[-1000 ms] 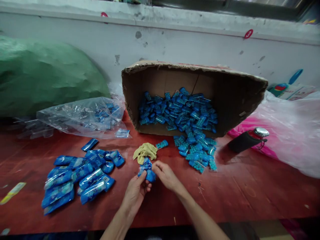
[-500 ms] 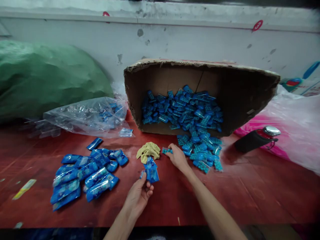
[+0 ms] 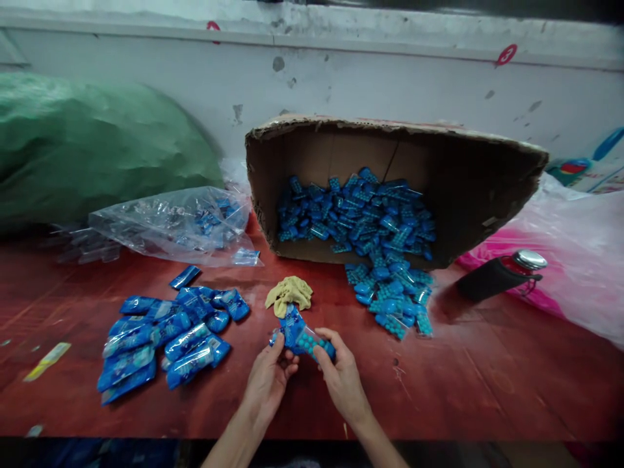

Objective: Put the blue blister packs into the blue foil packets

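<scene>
My left hand (image 3: 270, 379) pinches a blue printed packet (image 3: 291, 328) near the table's front. Between thumb and fingers of my right hand (image 3: 342, 379) is a small clear container of turquoise balls (image 3: 308, 343), its blue end toward the right hand. The container meets the packet's right side; whether it is inside cannot be made out. Just beyond the packet lies a crumpled yellow cloth (image 3: 289, 294). Filled blue packets (image 3: 173, 331) are piled on the left. More turquoise containers (image 3: 394, 289) spill from the cardboard box (image 3: 487, 188) at the back.
On the red table (image 3: 468, 383), a dark bottle (image 3: 487, 278) leans at the right, beside pink and clear plastic (image 3: 580, 240). A clear bag (image 3: 170, 224) with small blue pieces lies behind the packet pile. A large green sack (image 3: 97, 149) stands at the back left.
My right hand has moved left and nearer to me with the container, from beside the spilled containers to the packet at my left hand. My left hand has barely moved.
</scene>
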Motion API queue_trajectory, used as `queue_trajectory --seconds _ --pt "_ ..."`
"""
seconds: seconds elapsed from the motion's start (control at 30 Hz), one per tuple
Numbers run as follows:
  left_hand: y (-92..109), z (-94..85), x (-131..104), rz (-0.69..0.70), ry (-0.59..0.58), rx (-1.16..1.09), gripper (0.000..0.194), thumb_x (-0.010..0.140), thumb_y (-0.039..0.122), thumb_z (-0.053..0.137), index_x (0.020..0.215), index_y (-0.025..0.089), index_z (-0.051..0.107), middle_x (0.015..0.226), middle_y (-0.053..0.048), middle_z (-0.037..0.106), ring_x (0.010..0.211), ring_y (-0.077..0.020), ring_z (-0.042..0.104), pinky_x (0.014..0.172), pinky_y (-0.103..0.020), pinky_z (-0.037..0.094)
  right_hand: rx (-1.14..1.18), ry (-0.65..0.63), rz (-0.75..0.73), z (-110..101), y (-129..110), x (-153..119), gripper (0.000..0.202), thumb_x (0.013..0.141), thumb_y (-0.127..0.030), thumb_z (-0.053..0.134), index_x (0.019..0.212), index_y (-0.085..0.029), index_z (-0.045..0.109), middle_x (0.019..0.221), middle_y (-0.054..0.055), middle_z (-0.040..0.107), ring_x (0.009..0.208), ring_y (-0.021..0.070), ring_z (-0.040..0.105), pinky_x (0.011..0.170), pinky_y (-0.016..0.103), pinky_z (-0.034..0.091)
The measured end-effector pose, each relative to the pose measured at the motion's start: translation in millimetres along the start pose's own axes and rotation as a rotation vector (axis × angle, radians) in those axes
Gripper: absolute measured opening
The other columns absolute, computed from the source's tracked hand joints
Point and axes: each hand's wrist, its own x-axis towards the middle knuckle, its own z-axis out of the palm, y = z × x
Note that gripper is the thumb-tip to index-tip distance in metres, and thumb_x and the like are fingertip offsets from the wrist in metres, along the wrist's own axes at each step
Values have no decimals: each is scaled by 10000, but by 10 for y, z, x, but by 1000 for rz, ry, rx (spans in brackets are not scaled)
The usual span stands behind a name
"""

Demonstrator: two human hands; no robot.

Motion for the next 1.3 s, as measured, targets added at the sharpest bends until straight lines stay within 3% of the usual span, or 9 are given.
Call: queue_trajectory --seconds 0.17,0.37,0.53,0.7,0.83,0.93,1.0,1.17,1.3 --pt "34 -58 21 -4 -75 34 190 657 273 670 635 136 539 458 26 543 443 -89 547 413 -172 454 2 -33 -75 -50 -12 4 203 799 -206 494 968 -234 602 916 25 574 860 166 533 784 273 418" --pt "81 -59 7 82 -166 109 247 588 305 718 634 118 564 470 20 555 449 -79 518 430 -179 441 107 -17 193 -70 41 34 262 764 -311 531 991 -186 576 716 1 551 570 127 512 483 223 433" --pt "58 -39 -11 92 -158 115 255 588 321 714 650 113 581 488 5 579 471 -91 535 443 -188 446 104 30 172 -16 54 -6 254 767 -320 531 987 -198 567 721 1 549 520 111 492 419 206 403" --pt "27 -30 -14 105 -138 119 254 577 294 722 718 122 598 610 -23 648 526 -123 585 461 -217 470 75 8 104 37 79 -61 225 786 -287 513 990 -211 569 841 28 573 647 142 544 479 216 439" --pt "-8 7 -28 86 -100 107 249 592 296 712 730 130 588 625 -28 662 539 -136 605 479 -232 481 -33 52 -14 95 128 -49 192 771 -226 541 960 -213 574 895 35 587 828 182 553 734 279 456" --pt "-17 34 -38 51 -85 81 221 608 280 704 703 131 571 626 -27 667 547 -135 612 523 -246 495 -80 61 -72 152 137 -73 184 784 -194 518 961 -210 568 922 55 579 878 193 542 808 306 431" --pt "4 27 -35 23 -97 83 190 630 259 689 714 133 573 615 -17 664 540 -129 610 539 -249 498 -69 7 -77 154 112 -107 245 793 -193 499 1031 -219 553 967 66 564 907 197 533 812 310 432" --pt "104 -51 -24 -91 -195 113 136 682 250 645 715 129 590 640 -33 667 599 -151 626 594 -274 505 224 -371 127 2 41 -103 410 786 -205 483 1194 -247 467 961 34 554 767 147 555 642 264 477" --pt "116 -57 -47 -125 -294 92 118 675 223 651 737 137 601 711 -44 677 666 -165 633 659 -295 495 441 -358 243 -47 82 -17 397 678 -159 574 1068 -218 535 804 -12 577 610 98 507 504 194 416"
